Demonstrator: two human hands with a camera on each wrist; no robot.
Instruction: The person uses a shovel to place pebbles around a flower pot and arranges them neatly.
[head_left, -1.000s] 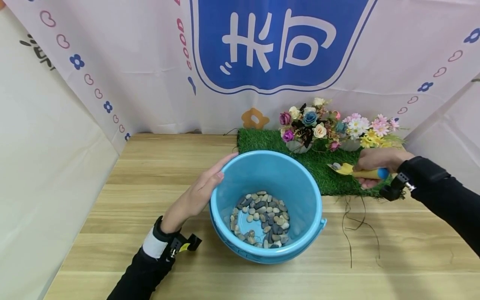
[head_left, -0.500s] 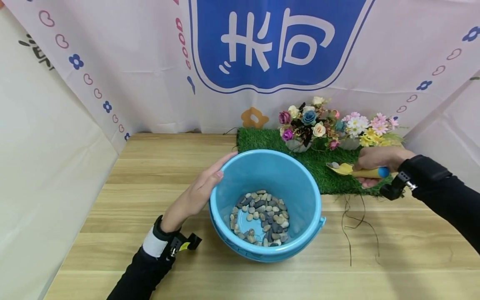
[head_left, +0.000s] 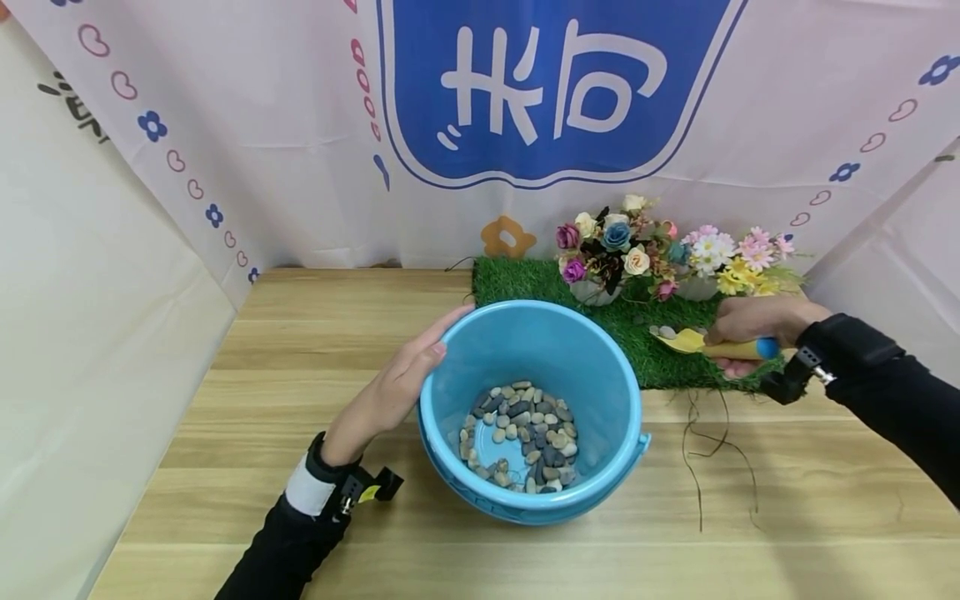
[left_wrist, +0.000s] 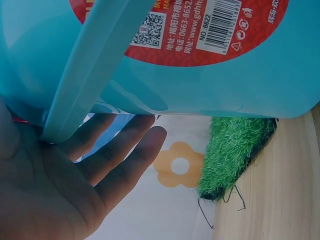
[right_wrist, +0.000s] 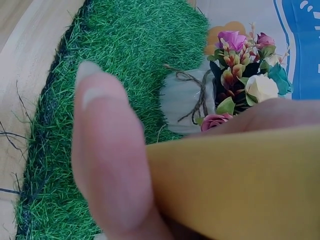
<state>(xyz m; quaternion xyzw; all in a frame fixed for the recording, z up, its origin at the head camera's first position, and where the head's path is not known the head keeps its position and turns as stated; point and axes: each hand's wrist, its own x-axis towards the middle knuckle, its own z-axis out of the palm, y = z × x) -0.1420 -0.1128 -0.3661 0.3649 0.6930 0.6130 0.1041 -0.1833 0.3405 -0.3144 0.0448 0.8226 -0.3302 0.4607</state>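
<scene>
In the head view, a blue bucket (head_left: 528, 315) stands on the table with grey and tan pebbles (head_left: 525, 421) covering much of its floor. My left hand (head_left: 390, 383) rests against the bucket's left side, thumb at the rim; the left wrist view shows its fingers (left_wrist: 135, 165) nearly straight along the wall. My right hand (head_left: 757, 321) grips a small yellow hand trowel (head_left: 723, 347) with a blue handle end. A few pebbles (head_left: 666, 332) lie at its blade, low over the artificial turf mat (head_left: 517, 279). In the right wrist view the thumb (right_wrist: 112, 150) lies along the trowel.
Two pots of artificial flowers (head_left: 636, 260) (head_left: 750, 262) stand at the back of the turf. Loose dark threads (head_left: 693, 467) trail from its front edge onto the wooden table (head_left: 315, 333). A printed cloth (head_left: 322, 167) hangs behind.
The trowel has shifted slightly left over the turf, and the pebbles sit nearer its tip. My left hand and the bucket have stayed in place.
</scene>
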